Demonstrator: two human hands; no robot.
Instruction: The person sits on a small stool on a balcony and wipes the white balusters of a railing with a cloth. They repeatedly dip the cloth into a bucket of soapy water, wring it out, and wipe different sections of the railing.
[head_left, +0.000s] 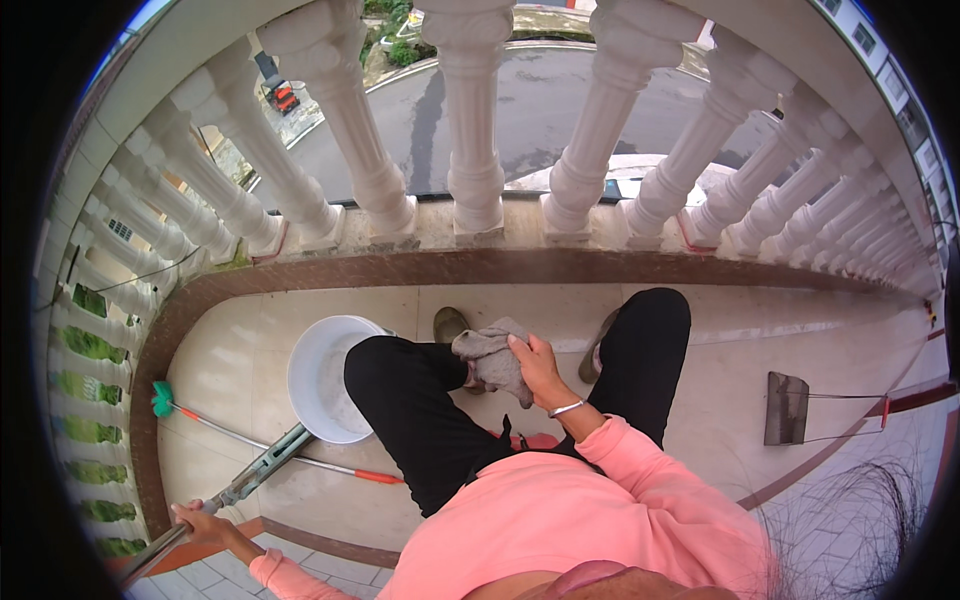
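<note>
My left hand (202, 523) is closed around the metal pole of a mop (262, 463), at the lower left. The mop's long head mechanism points up and right, its end beside the white plastic bucket (307, 375). In my right hand (541, 373) is a crumpled grey-brown cloth (499, 360), held above the floor between my knees. The bucket stands left of my knee, partly hidden by it; its inside looks whitish, and I cannot tell what it holds.
A broom with a green head (162, 399) and an orange-and-silver pole (315, 463) lies on the tiled floor, crossing beneath the mop. A dustpan (786, 409) with a wire handle is at the right. White balusters (476, 135) on a low ledge (525, 266) curve around the balcony.
</note>
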